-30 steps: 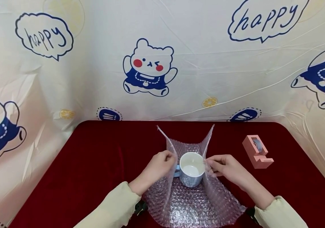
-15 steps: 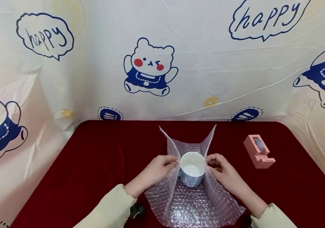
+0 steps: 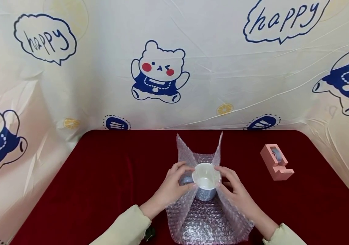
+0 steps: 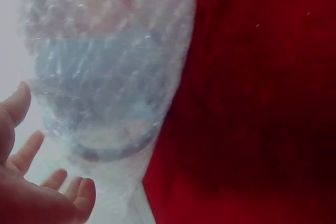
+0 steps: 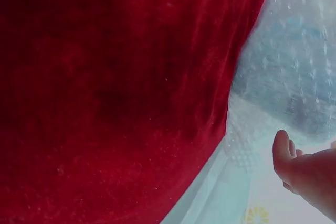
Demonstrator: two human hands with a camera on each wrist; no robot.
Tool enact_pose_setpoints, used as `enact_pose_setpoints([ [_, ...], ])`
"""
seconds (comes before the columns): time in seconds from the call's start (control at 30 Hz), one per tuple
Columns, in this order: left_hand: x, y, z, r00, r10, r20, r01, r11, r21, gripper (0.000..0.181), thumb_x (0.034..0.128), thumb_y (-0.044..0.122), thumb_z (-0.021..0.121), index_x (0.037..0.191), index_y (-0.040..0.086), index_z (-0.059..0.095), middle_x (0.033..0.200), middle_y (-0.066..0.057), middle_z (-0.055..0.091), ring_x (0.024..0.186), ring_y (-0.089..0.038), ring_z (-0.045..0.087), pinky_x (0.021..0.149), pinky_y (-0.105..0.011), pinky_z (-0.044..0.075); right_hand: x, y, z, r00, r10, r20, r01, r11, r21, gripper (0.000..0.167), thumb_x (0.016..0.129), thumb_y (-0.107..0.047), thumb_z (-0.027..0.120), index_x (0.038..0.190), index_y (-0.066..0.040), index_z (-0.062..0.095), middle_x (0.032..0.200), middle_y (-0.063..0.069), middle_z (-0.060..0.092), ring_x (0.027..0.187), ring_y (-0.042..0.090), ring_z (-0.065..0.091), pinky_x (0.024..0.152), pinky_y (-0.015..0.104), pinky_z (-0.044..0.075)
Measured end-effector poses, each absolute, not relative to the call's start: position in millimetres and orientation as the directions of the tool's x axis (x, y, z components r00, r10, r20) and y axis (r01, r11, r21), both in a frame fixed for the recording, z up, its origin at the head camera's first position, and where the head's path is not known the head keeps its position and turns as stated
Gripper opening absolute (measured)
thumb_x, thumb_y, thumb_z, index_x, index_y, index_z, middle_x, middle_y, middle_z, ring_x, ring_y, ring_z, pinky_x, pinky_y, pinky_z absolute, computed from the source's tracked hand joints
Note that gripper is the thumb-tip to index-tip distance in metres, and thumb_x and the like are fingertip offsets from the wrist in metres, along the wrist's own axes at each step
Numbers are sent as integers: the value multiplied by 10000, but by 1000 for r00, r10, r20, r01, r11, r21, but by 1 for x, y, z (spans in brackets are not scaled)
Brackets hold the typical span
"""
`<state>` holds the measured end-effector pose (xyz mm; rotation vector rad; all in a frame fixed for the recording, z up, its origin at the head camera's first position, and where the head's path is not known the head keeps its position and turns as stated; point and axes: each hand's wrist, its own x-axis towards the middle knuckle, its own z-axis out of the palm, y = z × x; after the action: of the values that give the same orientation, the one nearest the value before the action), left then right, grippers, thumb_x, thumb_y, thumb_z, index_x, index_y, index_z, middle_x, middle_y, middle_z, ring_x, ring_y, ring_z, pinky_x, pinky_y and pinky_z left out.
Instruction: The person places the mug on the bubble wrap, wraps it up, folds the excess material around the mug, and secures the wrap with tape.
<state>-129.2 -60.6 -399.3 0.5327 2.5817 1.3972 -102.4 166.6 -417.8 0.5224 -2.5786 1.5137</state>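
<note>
A light-blue mug (image 3: 206, 194) with a white inside stands upright on a sheet of clear bubble wrap (image 3: 205, 224). Both side flaps of the sheet are raised against it. My left hand (image 3: 174, 183) presses the left flap to the mug, thumb and fingers spread over the handle side. Opposite, my right hand (image 3: 237, 192) presses the right flap, its thumb and index finger near the rim. Through the wrap in the left wrist view, the mug handle (image 4: 115, 153) shows beside the left hand (image 4: 42, 182). In the right wrist view, the right hand (image 5: 304, 169) lies beside the wrapped side.
A pink tape dispenser (image 3: 277, 166) with a roll of tape stands to the right on the dark red tablecloth (image 3: 101, 177). A white printed curtain (image 3: 208, 85) rises behind the table.
Both hands have shifted from pinching the flap edges to spreading against the mug's sides. The flaps have moved inward, now close to the mug. The tape dispenser stays put.
</note>
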Motion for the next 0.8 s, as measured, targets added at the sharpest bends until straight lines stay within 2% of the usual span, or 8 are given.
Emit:
enact_pose_setpoints([
  [0.03, -129, -60, -401, -924, 381, 37, 239, 499, 833, 422, 874, 215, 695, 1263, 117, 561, 1482, -186, 353, 1333, -428, 343, 955, -561, 440, -102, 166, -418, -938, -237, 254, -337, 448, -828, 443, 948, -73, 559, 1381, -74, 463, 1401, 206, 405, 1157, -2, 418, 895, 417, 492],
  [0.1, -129, -59, -403, -919, 391, 43, 249, 495, 832, 432, 888, 226, 680, 1281, 117, 537, 1517, -186, 326, 1371, -442, 311, 1011, -614, 382, -102, 165, -419, -944, -235, 231, -316, 455, -833, 455, 949, -88, 562, 1391, -86, 457, 1419, 210, 385, 1211, 159, 445, 897, 494, 476],
  [0.17, -128, -59, -405, -913, 405, 49, 266, 501, 823, 450, 902, 242, 661, 1309, 116, 517, 1525, -183, 324, 1382, -438, 307, 1038, -626, 350, -102, 164, -420, -948, -236, 214, -303, 461, -834, 469, 947, -93, 567, 1401, -90, 448, 1431, 223, 363, 1243, 324, 434, 894, 540, 460],
  [0.23, -127, -58, -406, -904, 421, 67, 299, 515, 803, 452, 913, 246, 645, 1328, 121, 515, 1522, -184, 329, 1371, -434, 329, 1023, -609, 378, -102, 164, -421, -950, -240, 202, -297, 479, -826, 482, 947, -107, 573, 1410, -93, 440, 1435, 235, 344, 1259, 414, 413, 900, 520, 459],
  [0.37, -125, -57, -408, -883, 448, 137, 397, 560, 727, 442, 929, 249, 620, 1345, 131, 535, 1506, -186, 350, 1319, -403, 419, 940, -506, 491, -101, 163, -422, -952, -238, 195, -293, 513, -807, 485, 942, -136, 589, 1407, -108, 454, 1430, 232, 349, 1266, 402, 423, 909, 431, 468],
  [0.43, -123, -57, -409, -872, 458, 175, 450, 606, 656, 442, 944, 280, 593, 1362, 148, 534, 1510, -166, 352, 1312, -378, 441, 946, -492, 491, -101, 162, -422, -954, -234, 189, -287, 524, -802, 480, 941, -149, 593, 1403, -114, 463, 1427, 230, 354, 1266, 399, 429, 918, 422, 468],
  [0.6, -120, -56, -410, -824, 495, 276, 566, 722, 397, 424, 988, 371, 494, 1365, 182, 541, 1405, -81, 472, 1180, -238, 528, 975, -437, 442, -100, 161, -421, -960, -231, 160, -262, 529, -807, 480, 945, -169, 590, 1405, -110, 467, 1435, 247, 338, 1258, 420, 432, 929, 506, 451],
  [0.8, -125, -54, -412, -728, 553, 404, 656, 733, 178, 359, 968, 304, 551, 1292, 159, 613, 1195, -37, 589, 979, -147, 575, 840, -307, 479, -101, 161, -420, -968, -227, 108, -214, 521, -826, 491, 944, -196, 594, 1410, -107, 467, 1449, 273, 308, 1226, 439, 442, 922, 563, 440],
])
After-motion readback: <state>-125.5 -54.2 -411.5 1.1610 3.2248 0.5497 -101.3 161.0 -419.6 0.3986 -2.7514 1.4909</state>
